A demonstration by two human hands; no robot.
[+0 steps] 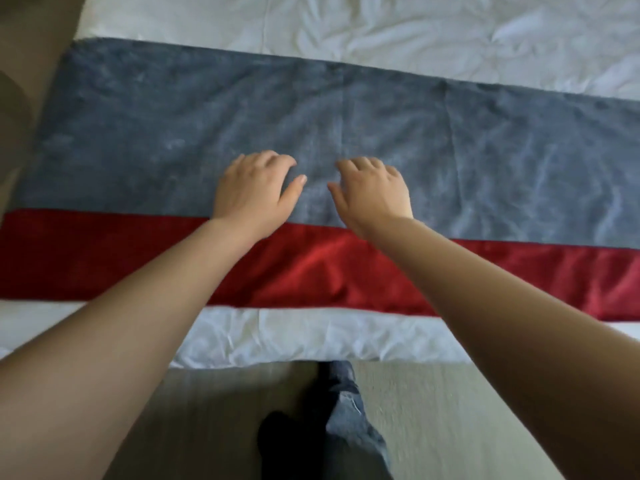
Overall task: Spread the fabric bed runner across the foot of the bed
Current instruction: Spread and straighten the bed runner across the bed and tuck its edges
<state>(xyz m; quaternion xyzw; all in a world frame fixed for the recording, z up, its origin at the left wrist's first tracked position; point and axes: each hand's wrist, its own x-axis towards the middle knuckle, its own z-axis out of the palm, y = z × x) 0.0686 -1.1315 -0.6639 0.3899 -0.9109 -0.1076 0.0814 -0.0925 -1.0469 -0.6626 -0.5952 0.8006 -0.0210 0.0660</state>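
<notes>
The bed runner (156, 133) lies flat across the white bed (346, 26). It has a wide grey plush band and a red band (104, 258) along the near side. It reaches the bed's left edge and runs out of view at the right. My left hand (254, 192) and my right hand (372, 194) rest palm down side by side on the grey band near its middle. Their fingers are curled and a little apart, and they grip nothing. Faint creases show in the grey band to the right.
A strip of white sheet (311, 337) shows between the runner and the bed's near edge. Pale floor (433, 410) lies below it, with my leg in dark jeans (346, 420) close to the bed. Brown floor runs along the bed's left side.
</notes>
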